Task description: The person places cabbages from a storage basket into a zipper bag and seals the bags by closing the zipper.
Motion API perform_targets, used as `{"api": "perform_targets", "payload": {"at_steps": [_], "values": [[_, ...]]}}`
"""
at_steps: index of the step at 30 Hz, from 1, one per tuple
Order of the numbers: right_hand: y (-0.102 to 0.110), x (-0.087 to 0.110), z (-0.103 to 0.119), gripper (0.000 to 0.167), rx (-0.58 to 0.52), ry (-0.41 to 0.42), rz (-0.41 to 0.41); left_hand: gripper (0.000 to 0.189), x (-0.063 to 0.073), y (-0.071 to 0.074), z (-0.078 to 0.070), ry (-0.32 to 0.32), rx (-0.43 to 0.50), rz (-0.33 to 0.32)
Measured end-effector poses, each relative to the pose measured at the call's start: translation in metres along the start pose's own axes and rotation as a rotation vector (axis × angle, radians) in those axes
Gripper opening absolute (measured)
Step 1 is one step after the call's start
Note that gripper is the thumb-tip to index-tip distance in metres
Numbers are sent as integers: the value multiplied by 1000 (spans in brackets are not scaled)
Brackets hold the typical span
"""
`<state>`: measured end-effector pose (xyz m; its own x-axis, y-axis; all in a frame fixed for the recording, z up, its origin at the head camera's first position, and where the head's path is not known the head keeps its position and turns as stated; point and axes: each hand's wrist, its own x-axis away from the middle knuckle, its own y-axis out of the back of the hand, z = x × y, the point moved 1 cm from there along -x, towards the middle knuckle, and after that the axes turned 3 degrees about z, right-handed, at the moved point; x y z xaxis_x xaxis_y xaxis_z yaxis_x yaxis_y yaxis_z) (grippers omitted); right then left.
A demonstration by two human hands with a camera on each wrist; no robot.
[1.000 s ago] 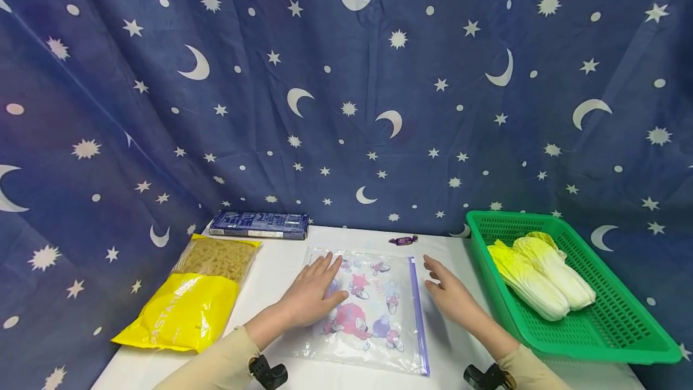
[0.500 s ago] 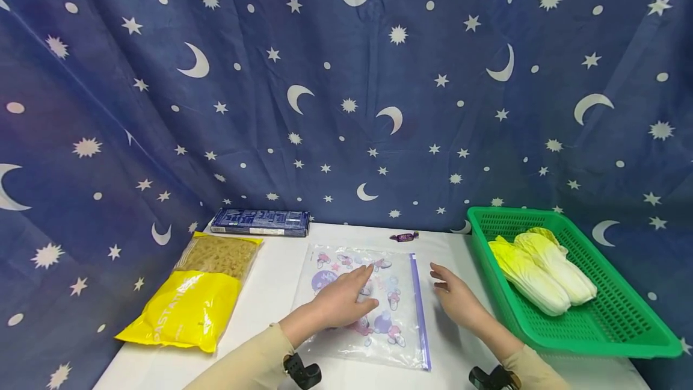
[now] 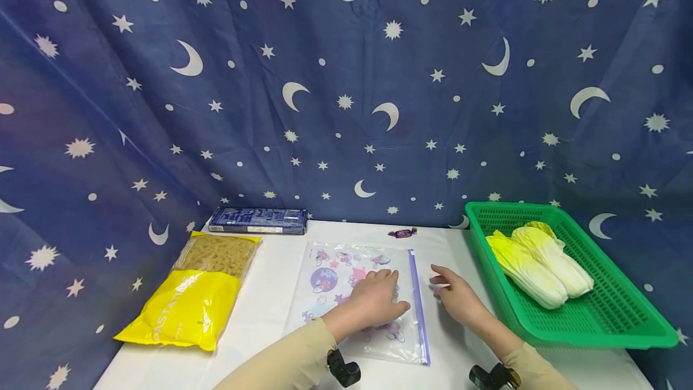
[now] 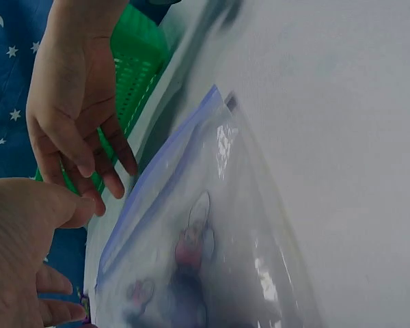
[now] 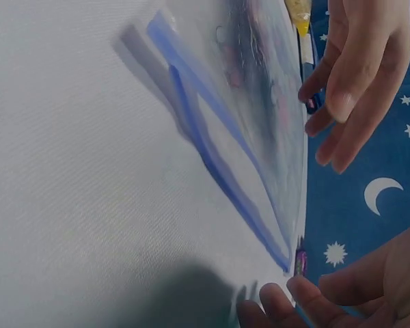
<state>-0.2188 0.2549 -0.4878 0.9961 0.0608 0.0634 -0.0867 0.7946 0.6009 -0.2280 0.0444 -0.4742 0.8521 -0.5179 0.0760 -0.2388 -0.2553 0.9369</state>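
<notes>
Along the yellow pasta bag (image 3: 189, 309) I can read white lettering that looks like "PASTATI"; the print on the blue packet (image 3: 258, 220) is too small to make out. The clear zip bag (image 3: 342, 272) lies flat on the white table (image 3: 273, 300), patterned with pink and purple cartoon figures, its purple edges parted at the mouth. Above it the left hand (image 3: 375, 298) is relaxed, holding nothing; the right hand (image 3: 457, 298), loosely bent and also unladen, hangs just beyond the mouth

Yellow bag (image 3: 186, 309): white "PASTA…", rest unclear; blue pack (image 3: 260, 221): print illegible.
</notes>
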Motion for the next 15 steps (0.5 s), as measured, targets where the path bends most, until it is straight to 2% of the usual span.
{"api": "perform_targets", "payload": {"at_steps": [8, 15], "values": [[4, 5, -5, 51, -32, -20, -5, 82, -18, -14, -26, 76, -74, -28], [7, 8, -10, 49, -48, -42, -3, 96, -38, -40, -35, 167, -116, -57]]}}
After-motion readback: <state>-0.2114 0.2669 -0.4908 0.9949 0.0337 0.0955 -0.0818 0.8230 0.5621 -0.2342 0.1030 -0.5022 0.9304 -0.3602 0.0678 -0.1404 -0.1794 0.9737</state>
